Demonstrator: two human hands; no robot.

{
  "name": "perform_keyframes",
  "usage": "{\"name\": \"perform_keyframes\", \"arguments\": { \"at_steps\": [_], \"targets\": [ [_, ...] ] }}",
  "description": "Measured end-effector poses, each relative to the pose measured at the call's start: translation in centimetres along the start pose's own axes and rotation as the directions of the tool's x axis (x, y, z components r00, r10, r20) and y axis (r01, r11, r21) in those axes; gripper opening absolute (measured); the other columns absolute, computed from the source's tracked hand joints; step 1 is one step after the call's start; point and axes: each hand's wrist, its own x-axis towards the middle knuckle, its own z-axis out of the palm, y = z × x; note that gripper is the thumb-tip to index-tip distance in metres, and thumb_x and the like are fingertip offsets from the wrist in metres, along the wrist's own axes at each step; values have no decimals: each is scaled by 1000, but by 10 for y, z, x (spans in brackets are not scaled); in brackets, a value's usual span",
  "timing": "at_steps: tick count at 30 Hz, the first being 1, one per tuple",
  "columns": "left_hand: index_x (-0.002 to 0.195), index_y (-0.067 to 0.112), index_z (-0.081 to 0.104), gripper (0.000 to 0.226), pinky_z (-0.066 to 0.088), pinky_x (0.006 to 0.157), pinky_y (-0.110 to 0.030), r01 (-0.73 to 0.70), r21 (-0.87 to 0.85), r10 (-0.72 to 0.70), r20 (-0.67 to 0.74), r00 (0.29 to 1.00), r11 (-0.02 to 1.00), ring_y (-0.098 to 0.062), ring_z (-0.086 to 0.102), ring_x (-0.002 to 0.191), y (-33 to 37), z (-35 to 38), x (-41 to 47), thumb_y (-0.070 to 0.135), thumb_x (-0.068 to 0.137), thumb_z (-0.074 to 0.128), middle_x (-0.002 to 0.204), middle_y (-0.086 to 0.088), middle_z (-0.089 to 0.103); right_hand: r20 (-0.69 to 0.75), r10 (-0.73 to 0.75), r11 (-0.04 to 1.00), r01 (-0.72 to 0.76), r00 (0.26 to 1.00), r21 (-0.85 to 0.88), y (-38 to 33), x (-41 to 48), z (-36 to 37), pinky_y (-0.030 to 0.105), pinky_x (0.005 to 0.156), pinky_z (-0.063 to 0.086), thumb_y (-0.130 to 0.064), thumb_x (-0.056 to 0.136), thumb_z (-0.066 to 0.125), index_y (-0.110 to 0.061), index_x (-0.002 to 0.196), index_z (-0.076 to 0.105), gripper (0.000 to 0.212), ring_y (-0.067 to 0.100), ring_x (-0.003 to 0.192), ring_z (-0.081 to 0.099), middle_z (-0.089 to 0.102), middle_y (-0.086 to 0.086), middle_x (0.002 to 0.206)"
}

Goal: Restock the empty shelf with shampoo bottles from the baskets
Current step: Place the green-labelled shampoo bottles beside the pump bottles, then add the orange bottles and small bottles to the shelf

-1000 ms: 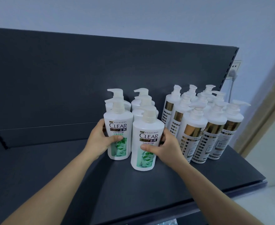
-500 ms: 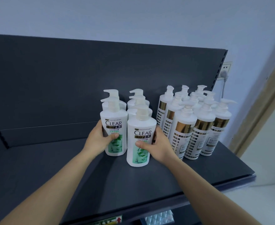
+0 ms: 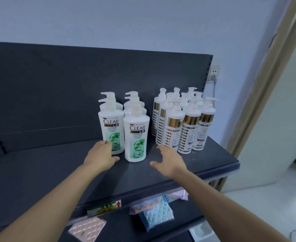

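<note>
On the dark grey shelf (image 3: 204, 165), against its back panel (image 3: 56, 102), two groups of upright pump bottles stand side by side w/ a narrow gap between them. Left group: white CLEAR shampoo bottles (image 3: 124, 109) w/ green leaf labels, arranged in two front-to-back columns. The front left CLEAR bottle (image 3: 111, 127) stands slightly further back than the front right CLEAR bottle (image 3: 136, 137); the two are touching or nearly so. Right group: white-and-gold bottles (image 3: 180, 123) w/ grid-pattern labels, approx. three columns deep toward the right end of the shelf.

Left hand (image 3: 101, 154): open, fingers spread, fingertips at the lower left edge of the front left CLEAR bottle; contact cannot be confirmed, no grip. Right hand (image 3: 169, 159): open, fingers spread, holding nothing, hovering above the shelf surface between the front right CLEAR bottle and the nearest white-and-gold bottle, apart from both. Both forearms are bare and extend from the lower frame corners.

Left portion of the shelf carries no bottles. Below the shelf edge: a price label (image 3: 104, 207) w/ red arrow, and a lower shelf holding quilted packets (image 3: 158, 213) in pale blue and pink. On the wall at right, a wall socket (image 3: 214, 74) w/ a plugged-in cable; a door frame (image 3: 272, 81) stands further right.
</note>
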Motion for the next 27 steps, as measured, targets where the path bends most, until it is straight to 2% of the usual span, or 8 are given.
{"name": "perform_keyframes", "arguments": {
  "at_steps": [6, 10, 14, 18, 20, 23, 27],
  "targets": [
    [119, 18, 54, 40, 40, 91, -34, -230, 152, 243, -72, 967, 961, -20, 48, 114, 28, -7, -33, 42, 88, 62, 122, -1, 54, -99, 57, 984, -73, 993, -160, 13, -53, -2, 39, 106, 41, -38, 91, 60, -16, 138, 46, 54, 24, 129, 43, 50, 4, 136],
    [125, 16, 51, 46, 36, 102, -35, -385, 192, 403, -65, 913, 903, -21, 43, 123, 43, -3, -60, 42, 89, 61, 128, -2, 52, -158, 165, 960, -195, 974, -200, 19, -101, 3, 36, 99, 43, -35, 90, 61, -15, 126, 52, 42, 26, 122, 49, 55, 6, 124],
    [127, 13, 48, 48, 33, 107, -36, -537, 187, 547, -7, 837, 823, -22, 38, 129, 61, 8, -96, 38, 89, 62, 134, -5, 47, -173, 303, 917, -336, 937, -215, 21, -156, 8, 36, 96, 43, -36, 89, 61, -17, 131, 51, 47, 27, 124, 50, 54, 6, 130],
    [128, 13, 47, 45, 36, 104, -32, -661, 167, 663, 55, 747, 731, -21, 37, 129, 82, 28, -132, 33, 90, 60, 135, -3, 45, -189, 413, 865, -449, 891, -226, 27, -213, 12, 38, 96, 45, -34, 90, 60, -16, 133, 50, 47, 27, 122, 50, 53, 6, 132],
    [123, 14, 49, 41, 39, 100, -31, -711, 154, 711, 63, 700, 686, -20, 41, 125, 95, 39, -149, 33, 89, 61, 131, -3, 48, -196, 464, 835, -501, 864, -230, 32, -242, 13, 39, 98, 45, -35, 91, 60, -17, 136, 48, 50, 28, 123, 49, 52, 6, 134],
    [128, 13, 48, 47, 38, 102, -32, -765, 121, 758, 110, 643, 632, -21, 41, 127, 119, 51, -176, 35, 89, 61, 134, -3, 48, -210, 535, 784, -573, 818, -237, 44, -286, 12, 38, 101, 43, -37, 92, 60, -19, 143, 41, 58, 28, 128, 45, 49, 6, 139],
    [123, 13, 50, 41, 40, 97, -34, -834, 102, 821, 147, 552, 543, -23, 44, 123, 154, 65, -214, 34, 89, 60, 130, -5, 51, -229, 625, 711, -665, 746, -229, 62, -343, 12, 38, 103, 42, -37, 92, 59, -19, 144, 41, 58, 28, 131, 43, 47, 7, 141]
  ]
}}
